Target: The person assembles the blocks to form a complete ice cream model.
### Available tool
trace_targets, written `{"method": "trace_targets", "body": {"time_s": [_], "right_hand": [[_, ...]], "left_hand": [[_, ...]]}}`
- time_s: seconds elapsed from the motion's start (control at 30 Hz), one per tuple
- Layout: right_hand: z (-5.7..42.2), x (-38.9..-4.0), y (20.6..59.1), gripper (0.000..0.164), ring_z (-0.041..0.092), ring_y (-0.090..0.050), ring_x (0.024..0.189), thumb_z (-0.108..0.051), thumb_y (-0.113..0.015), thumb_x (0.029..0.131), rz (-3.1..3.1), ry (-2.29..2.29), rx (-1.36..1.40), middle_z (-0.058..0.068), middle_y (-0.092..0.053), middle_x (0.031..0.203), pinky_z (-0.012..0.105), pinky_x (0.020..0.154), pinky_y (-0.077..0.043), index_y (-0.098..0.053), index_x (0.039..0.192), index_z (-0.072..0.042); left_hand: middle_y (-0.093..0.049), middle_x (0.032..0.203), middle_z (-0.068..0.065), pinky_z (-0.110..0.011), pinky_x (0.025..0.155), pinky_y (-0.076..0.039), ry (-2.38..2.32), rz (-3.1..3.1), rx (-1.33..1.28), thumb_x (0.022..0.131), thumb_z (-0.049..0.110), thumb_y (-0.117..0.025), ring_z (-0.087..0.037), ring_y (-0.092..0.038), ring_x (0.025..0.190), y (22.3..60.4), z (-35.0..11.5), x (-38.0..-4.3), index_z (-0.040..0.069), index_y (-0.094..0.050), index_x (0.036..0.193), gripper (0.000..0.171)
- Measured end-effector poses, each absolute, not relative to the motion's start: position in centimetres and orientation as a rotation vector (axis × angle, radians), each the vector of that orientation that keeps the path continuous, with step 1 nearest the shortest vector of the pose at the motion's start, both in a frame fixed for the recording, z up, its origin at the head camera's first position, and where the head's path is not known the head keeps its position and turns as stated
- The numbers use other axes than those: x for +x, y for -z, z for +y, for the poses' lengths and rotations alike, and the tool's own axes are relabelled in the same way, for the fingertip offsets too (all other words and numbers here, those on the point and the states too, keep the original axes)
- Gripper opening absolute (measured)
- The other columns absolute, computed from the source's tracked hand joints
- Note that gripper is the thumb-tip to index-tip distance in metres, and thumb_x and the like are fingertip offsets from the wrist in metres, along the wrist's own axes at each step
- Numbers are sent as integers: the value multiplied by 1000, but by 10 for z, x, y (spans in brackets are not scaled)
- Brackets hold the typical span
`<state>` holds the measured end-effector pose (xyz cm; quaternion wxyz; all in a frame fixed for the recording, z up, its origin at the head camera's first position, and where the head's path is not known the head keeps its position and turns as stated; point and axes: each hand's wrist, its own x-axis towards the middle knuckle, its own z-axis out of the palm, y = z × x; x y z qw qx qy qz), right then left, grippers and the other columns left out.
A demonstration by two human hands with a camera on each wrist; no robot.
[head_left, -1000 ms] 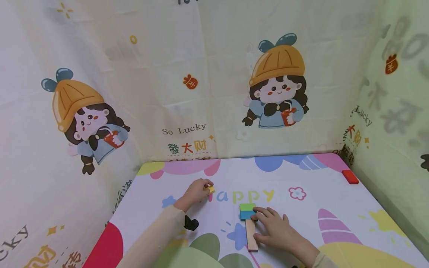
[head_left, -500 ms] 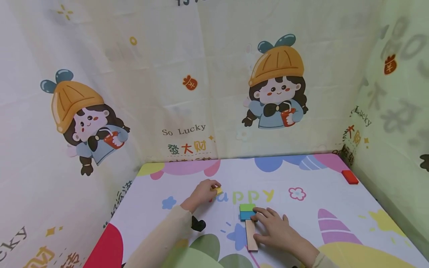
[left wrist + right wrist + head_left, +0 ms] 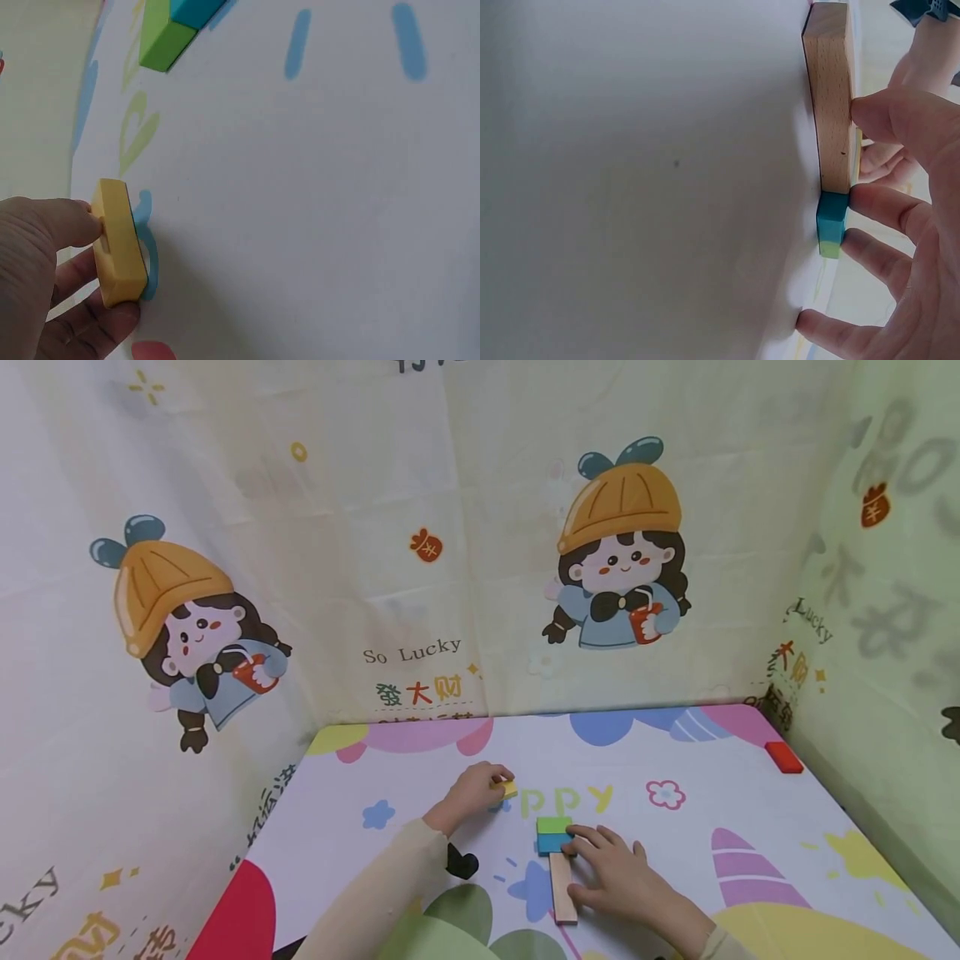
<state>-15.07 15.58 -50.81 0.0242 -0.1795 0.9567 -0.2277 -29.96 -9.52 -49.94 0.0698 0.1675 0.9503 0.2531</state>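
My left hand (image 3: 474, 793) pinches a yellow block (image 3: 510, 789) by its ends over the printed lettering. In the left wrist view the thumb presses one side of this yellow block (image 3: 120, 244), with fingers beneath and behind it. A green block (image 3: 553, 824) lies flush against a blue block (image 3: 550, 842), and a long plain wooden block (image 3: 561, 887) runs from the blue one toward me. My right hand (image 3: 618, 872) rests beside them, fingers spread. In the right wrist view, its thumb touches the wooden block (image 3: 831, 105) and fingertips touch the blue block (image 3: 832, 214).
A red block (image 3: 783, 757) lies near the right edge of the printed table mat (image 3: 660, 835). Patterned cloth walls (image 3: 495, 610) stand at the back and both sides. A black fastening (image 3: 462, 863) shows at the left wrist.
My left hand has moved right across the lettering with the yellow block, closer to the green block. The right hand and the joined blocks have stayed in place.
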Motion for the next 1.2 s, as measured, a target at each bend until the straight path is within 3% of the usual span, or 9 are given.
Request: {"method": "trace_targets", "body": {"time_s": [0.43, 1.2], "right_hand": [[158, -153, 507, 42, 50, -48, 136, -45, -83, 82, 2962, 706, -552, 2, -55, 150, 92, 87, -30, -66, 117, -30], [157, -151, 510, 40, 52, -49, 135, -44, -83, 82, 2957, 735, -569, 2, -55, 149, 92, 84, -30, -65, 115, -30]], "left_hand": [[-64, 100, -3, -29, 78, -49, -795, 2846, 609, 96, 8, -66, -15, -55, 87, 497, -73, -298, 16, -76, 119, 26], [-66, 102, 1, -29, 85, -51, -733, 2807, 648, 97, 13, -68, -12, -55, 90, 502, -37, -290, 20, -77, 119, 25]]}}
